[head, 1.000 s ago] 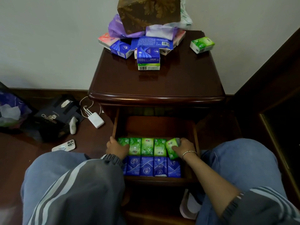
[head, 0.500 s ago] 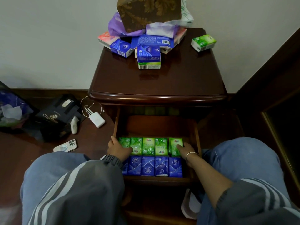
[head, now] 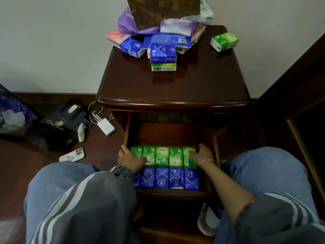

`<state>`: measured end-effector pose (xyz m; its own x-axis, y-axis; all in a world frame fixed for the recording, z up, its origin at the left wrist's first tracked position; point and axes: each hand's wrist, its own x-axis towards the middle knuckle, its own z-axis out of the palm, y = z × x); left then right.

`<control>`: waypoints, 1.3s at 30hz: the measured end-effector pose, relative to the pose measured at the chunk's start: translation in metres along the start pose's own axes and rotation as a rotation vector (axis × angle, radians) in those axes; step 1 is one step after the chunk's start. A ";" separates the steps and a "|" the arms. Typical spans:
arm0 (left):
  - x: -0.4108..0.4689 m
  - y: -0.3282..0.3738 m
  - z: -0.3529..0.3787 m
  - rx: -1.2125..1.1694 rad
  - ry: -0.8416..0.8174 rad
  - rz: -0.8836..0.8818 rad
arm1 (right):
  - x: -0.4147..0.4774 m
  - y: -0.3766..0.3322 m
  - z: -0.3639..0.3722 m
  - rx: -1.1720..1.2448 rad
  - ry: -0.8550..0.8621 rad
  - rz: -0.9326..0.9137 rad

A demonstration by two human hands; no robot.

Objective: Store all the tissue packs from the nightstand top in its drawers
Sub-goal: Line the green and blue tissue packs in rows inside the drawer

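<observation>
Your left hand (head: 129,160) lies over the leftmost green pack (head: 135,151), leaving only its far end visible. Your left sleeve (head: 123,171) hides the left end of the blue row (head: 167,178). Your right hand (head: 202,155) covers the right side of the last green pack (head: 188,160). The far end of the drawer (head: 215,138) is lost in shadow under the nightstand top (head: 173,85). The patterned box (head: 163,11) is cut off by the upper edge. The packs beneath the purple bag (head: 126,23) cannot be counted. Most pack print is too small to read.
</observation>
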<state>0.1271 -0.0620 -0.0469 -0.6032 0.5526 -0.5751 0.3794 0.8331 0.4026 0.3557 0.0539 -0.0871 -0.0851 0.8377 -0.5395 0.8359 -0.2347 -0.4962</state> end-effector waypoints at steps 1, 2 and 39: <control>0.000 0.000 0.000 -0.002 -0.001 0.001 | 0.002 -0.003 -0.002 -0.008 0.008 -0.052; 0.001 -0.001 0.000 -0.003 -0.001 0.002 | 0.004 -0.006 -0.003 -0.022 -0.009 -0.109; -0.014 0.001 -0.018 -0.170 0.006 0.022 | -0.089 -0.049 -0.103 0.345 -0.392 -0.096</control>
<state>0.1234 -0.0693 -0.0249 -0.6006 0.5704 -0.5603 0.2691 0.8041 0.5301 0.3782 0.0418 0.0552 -0.4039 0.6318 -0.6616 0.5932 -0.3697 -0.7152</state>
